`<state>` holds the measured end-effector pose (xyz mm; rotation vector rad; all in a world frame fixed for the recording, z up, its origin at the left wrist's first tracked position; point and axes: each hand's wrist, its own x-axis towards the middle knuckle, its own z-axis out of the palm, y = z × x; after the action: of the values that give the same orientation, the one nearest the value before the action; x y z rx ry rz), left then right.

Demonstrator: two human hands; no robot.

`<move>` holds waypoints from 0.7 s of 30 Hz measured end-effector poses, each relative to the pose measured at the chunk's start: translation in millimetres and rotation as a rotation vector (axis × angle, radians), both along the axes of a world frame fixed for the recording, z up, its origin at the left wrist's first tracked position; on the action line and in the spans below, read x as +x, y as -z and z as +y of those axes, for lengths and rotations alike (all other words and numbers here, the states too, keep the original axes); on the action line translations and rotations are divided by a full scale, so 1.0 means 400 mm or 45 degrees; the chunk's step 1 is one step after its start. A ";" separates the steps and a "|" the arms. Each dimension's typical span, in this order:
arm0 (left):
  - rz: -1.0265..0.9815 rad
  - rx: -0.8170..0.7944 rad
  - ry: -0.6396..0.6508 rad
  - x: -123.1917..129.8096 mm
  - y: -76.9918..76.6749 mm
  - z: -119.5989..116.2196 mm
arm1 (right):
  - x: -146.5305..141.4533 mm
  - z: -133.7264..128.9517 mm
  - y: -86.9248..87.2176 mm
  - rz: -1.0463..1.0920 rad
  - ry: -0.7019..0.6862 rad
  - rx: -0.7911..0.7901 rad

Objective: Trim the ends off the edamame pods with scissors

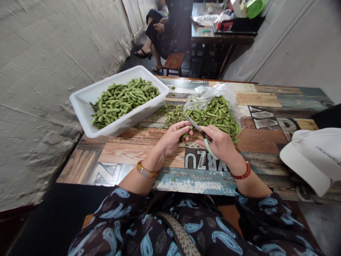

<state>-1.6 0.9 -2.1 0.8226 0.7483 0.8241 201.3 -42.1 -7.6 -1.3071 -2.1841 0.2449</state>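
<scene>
My left hand [177, 135] is closed on a green edamame pod [184, 136], partly covered by the fingers. In my right hand [220, 142] is a pair of scissors [194, 123] with pale green handles, its blades pointing left over the pod. Just beyond the hands, a pile of edamame pods [221, 113] spills from a clear plastic bag [213, 91]. Small green trimmings [173, 113] lie heaped to the left of that pile. A white plastic tub [128, 125] at the left holds many more pods [125, 99].
The patchwork-patterned table [128, 153] stands beside a rough white wall [39, 71]. A white cap [317, 153] rests at the right edge. Farther back, a person [173, 28] sits near a wooden stool [174, 61] and a second table [202, 33] with a dark tray.
</scene>
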 end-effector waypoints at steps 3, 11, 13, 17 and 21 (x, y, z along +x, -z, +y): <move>-0.135 -0.110 0.008 -0.007 0.000 0.008 | 0.007 0.005 0.007 0.051 0.046 0.054; -0.293 -0.130 0.010 -0.015 -0.013 0.008 | 0.013 0.011 0.009 0.101 0.073 0.054; -0.247 -0.105 -0.030 -0.012 -0.016 0.005 | 0.012 0.010 0.008 0.102 0.072 0.053; -0.197 -0.059 -0.097 -0.007 -0.012 0.003 | 0.012 0.010 0.010 0.109 0.066 0.059; -0.162 -0.034 -0.132 -0.006 -0.007 0.005 | 0.011 0.009 0.010 0.111 0.066 0.059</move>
<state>-4.1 3.0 0.6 0.7056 0.6922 0.9482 205.9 -38.6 -11.5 -1.3014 -2.0681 0.2251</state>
